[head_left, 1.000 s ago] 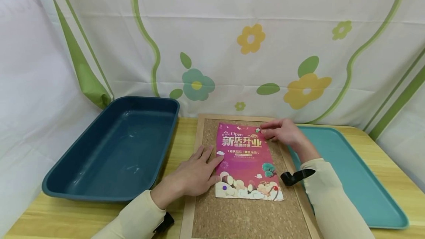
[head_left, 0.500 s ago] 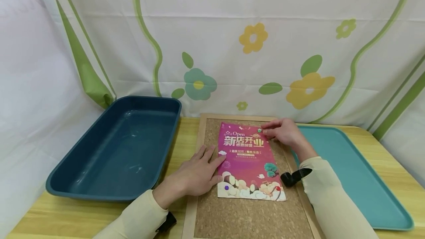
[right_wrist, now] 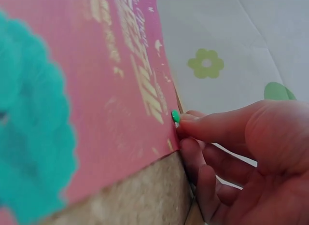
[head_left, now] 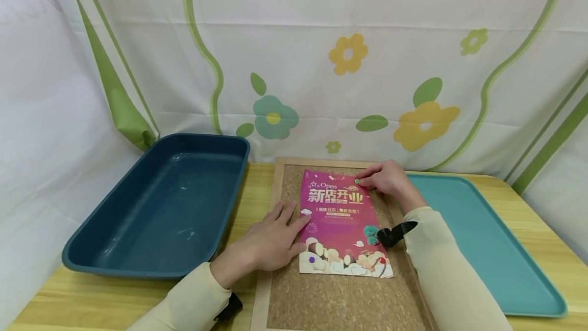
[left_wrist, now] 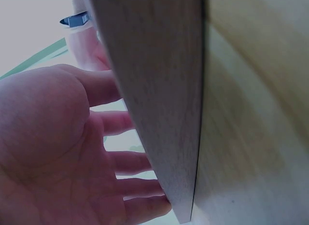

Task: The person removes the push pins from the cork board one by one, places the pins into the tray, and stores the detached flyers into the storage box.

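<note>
A yellowish wood-grain table (head_left: 261, 185), a deep dark-blue rectangular basin (head_left: 206, 143) on its left side, a wood-framed cork board (head_left: 340, 303) lying flat in the middle, a strip of table between the two, a shallow teal tray (head_left: 498, 254) just beside the board's right edge

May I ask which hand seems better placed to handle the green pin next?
Probably the right hand: it touches the green pin by the upper right corner of the poster, while the left hand spreads across its left edge, farther from that pin.
</note>
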A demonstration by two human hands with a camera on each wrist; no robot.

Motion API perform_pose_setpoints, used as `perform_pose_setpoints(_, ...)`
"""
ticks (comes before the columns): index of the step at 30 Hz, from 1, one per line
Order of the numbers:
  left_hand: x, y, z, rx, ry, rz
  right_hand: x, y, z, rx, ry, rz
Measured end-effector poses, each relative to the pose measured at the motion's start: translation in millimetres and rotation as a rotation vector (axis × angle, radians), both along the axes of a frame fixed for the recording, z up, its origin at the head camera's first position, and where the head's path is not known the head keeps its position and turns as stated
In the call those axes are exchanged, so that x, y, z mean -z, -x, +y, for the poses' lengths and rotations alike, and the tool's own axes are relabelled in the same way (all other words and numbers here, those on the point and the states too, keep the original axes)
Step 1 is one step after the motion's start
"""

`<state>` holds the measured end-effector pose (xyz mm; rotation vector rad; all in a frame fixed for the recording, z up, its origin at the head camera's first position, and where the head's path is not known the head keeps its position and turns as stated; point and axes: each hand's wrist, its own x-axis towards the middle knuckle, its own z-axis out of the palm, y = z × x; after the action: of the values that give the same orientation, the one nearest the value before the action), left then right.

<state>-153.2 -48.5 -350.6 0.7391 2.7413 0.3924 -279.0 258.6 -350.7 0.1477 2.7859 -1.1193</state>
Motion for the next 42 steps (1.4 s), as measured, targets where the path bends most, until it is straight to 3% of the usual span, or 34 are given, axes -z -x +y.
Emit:
perform_pose_setpoints(11, 0.9, -1.1, -1, -0.001, -0.004, 0.012, -1.7, 4.6, -2, -0.002, -0.004, -0.042)
perform_pose_setpoints(18, -0.2, -0.8, -3, 0.000, 0.001, 0.021, -0.2, 4.5, -8, 0.027, 0.026, -0.033)
perform_pose_setpoints(35, 1.1, 0.1, 2, 0.011, -0.007, 0.009, 2.8, -0.7, -8, 0.087, -0.021, -0.017)
perform_pose_setpoints(42, 1.1, -0.3, 1, 0.000, -0.005, 0.006, 4.7, 0.5, -11, 0.074, -0.026, -0.011)
